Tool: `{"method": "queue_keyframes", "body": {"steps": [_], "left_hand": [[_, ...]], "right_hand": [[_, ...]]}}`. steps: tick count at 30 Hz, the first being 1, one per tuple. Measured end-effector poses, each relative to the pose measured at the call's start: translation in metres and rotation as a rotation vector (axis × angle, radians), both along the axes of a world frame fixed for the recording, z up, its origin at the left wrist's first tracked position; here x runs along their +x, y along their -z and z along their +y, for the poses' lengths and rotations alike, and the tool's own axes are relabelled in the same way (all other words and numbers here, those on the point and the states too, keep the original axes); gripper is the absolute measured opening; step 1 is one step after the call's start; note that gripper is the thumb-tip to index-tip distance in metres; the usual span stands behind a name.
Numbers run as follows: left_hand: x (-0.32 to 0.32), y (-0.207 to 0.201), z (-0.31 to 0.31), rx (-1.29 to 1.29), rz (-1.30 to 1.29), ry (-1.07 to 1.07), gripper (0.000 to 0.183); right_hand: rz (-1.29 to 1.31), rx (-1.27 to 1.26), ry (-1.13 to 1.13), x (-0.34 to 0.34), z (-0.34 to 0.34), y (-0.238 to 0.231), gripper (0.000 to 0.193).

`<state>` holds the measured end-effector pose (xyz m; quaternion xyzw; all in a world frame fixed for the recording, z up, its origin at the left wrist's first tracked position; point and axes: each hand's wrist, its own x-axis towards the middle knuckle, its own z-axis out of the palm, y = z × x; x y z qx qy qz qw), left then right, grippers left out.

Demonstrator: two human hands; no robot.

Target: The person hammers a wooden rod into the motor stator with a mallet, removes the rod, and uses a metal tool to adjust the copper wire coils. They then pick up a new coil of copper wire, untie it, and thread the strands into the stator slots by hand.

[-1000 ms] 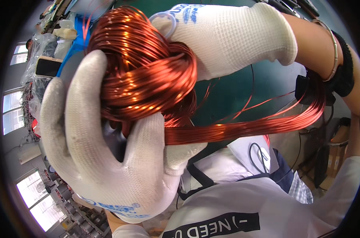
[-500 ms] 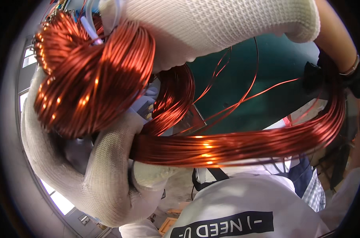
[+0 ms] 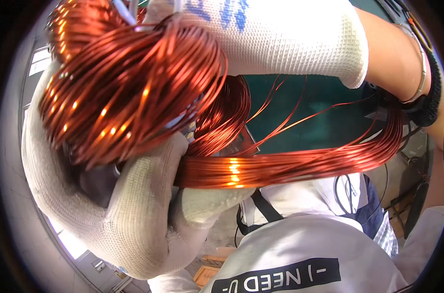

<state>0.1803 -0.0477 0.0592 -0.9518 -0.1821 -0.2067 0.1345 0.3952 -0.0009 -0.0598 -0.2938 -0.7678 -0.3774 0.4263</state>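
Observation:
A thick bundle of shiny copper wire coils fills the upper left, held very close to the camera. My left hand, in a white knit glove, grips the bundle from below, where a long loop of the copper wire runs off to the right. My right hand, also in a white knit glove, presses on the coils from above, its bare forearm wearing a thin bracelet. A dark metal part shows between the coils; most of it is hidden.
A green surface lies behind the wire. Below is my white garment with a dark printed band and black straps. Dark cables and equipment sit at the right edge. Windows show at the far left.
The coil bundle has come closer to the camera and shifted up and left. Both gloved hands kept their hold, and the long loop now stretches lower across the view.

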Motion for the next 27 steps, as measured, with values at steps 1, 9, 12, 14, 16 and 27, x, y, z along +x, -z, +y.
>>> {"method": "queue_keyframes", "body": {"steps": [1,9,12,14,16,27], "left_hand": [[0.005,0.004,0.004,-0.008,-0.012,0.036,0.065],[0.006,-0.004,0.016,0.077,0.104,0.156,0.065],[0.005,-0.003,0.016,0.108,0.056,0.18,0.064],[0.004,-0.002,0.016,0.1,0.058,0.172,0.064],[0.005,-0.002,0.013,0.095,0.064,0.157,0.064],[0.002,-0.013,0.013,0.177,0.185,0.131,0.048]], "right_hand": [[-0.015,0.027,0.031,0.006,0.0,0.006,0.032],[0.207,-0.274,0.026,-0.009,-0.025,0.001,0.025],[0.15,-0.43,0.155,-0.016,-0.032,-0.017,0.024],[0.163,-0.508,0.188,-0.02,-0.033,-0.022,0.024],[0.195,-0.592,0.164,-0.022,-0.032,-0.024,0.023],[0.252,-0.295,0.165,-0.026,-0.022,-0.005,0.021]]}}
